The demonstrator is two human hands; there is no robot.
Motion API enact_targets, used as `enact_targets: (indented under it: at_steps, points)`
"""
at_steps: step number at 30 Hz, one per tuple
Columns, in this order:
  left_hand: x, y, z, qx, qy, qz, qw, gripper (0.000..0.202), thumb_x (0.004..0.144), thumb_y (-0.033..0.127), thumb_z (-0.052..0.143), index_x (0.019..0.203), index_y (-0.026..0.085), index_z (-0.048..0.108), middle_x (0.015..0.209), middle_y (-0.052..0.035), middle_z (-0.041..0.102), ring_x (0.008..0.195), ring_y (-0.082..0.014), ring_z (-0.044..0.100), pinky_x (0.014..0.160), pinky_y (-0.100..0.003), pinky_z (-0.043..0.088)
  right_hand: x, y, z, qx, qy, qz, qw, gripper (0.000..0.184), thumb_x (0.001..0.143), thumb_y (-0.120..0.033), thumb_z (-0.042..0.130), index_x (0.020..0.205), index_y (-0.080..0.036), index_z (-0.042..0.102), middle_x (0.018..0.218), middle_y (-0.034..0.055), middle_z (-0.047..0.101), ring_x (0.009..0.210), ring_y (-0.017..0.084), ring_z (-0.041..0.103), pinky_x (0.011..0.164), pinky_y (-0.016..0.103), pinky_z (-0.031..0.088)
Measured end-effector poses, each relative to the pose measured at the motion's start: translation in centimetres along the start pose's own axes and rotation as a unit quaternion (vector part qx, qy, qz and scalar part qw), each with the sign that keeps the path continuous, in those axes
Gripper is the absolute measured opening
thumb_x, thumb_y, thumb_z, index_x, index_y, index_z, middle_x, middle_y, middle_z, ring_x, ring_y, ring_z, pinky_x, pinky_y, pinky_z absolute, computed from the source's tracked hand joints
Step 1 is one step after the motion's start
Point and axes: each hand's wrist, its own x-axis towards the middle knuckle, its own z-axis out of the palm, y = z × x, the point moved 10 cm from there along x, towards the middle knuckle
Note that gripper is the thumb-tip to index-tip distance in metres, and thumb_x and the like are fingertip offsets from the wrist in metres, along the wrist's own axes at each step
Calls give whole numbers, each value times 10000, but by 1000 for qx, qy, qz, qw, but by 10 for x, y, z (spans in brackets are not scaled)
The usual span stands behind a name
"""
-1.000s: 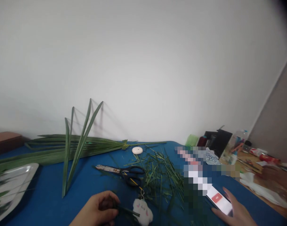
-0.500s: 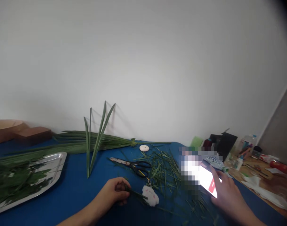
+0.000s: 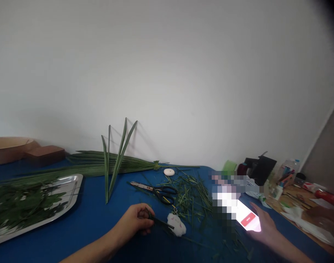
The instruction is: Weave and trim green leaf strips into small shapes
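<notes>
My left hand [image 3: 141,220] is closed in a pinch around a thin dark green leaf strip [image 3: 164,223], whose free end points right across a white fluffy keychain [image 3: 176,224]. The keychain hangs from black-handled scissors [image 3: 153,190] lying on the blue table just beyond that hand. On the right, my right hand [image 3: 262,224] grips the near end of a smartphone [image 3: 245,215] between thumb and fingers. Its screen is lit, with a red button near the bottom; the far part is blurred out. Cut green scraps [image 3: 187,197] are scattered between the two hands.
A metal tray [image 3: 73,190] of green leaves stands at left. Long leaves [image 3: 95,166] lie along the wall, and folded leaf blades [image 3: 119,157] lean upright. A white disc [image 3: 169,172] lies behind the scissors. Bottles, pens and papers [image 3: 306,223] crowd the wooden surface at right.
My right hand has shifted slightly right and down on the smartphone, its fingers less wrapped over it, and more of the screen shows. My left hand keeps its pinch on the leaf strip.
</notes>
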Motion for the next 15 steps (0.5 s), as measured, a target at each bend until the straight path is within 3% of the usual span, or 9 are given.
enact_targets:
  at_steps: [6, 11, 15]
  points:
    - [-2, 0, 1, 3, -3, -3, 1000, 236, 549, 225, 613, 722, 128, 486, 452, 77, 450, 456, -97, 512, 444, -199, 395, -8, 13, 0, -1, 12, 21, 1000, 748, 500, -256, 507, 1202, -157, 270, 985, 140, 457, 990, 342, 430, 768, 387, 352]
    - [-1, 1, 2, 10, -5, -4, 1000, 247, 557, 247, 611, 734, 130, 484, 464, 79, 442, 463, -98, 512, 441, -196, 384, -18, 40, -20, -5, 26, 43, 999, 707, 516, -291, 467, 1173, -91, 297, 1050, 194, 418, 1017, 375, 401, 766, 412, 351]
    - [-3, 4, 3, 18, -4, -5, 1000, 258, 554, 265, 614, 736, 132, 489, 467, 82, 426, 479, -109, 521, 458, -207, 387, -29, 59, -35, 34, 41, 99, 994, 638, 589, -334, 391, 1171, -90, 297, 979, 195, 498, 974, 369, 452, 772, 443, 339]
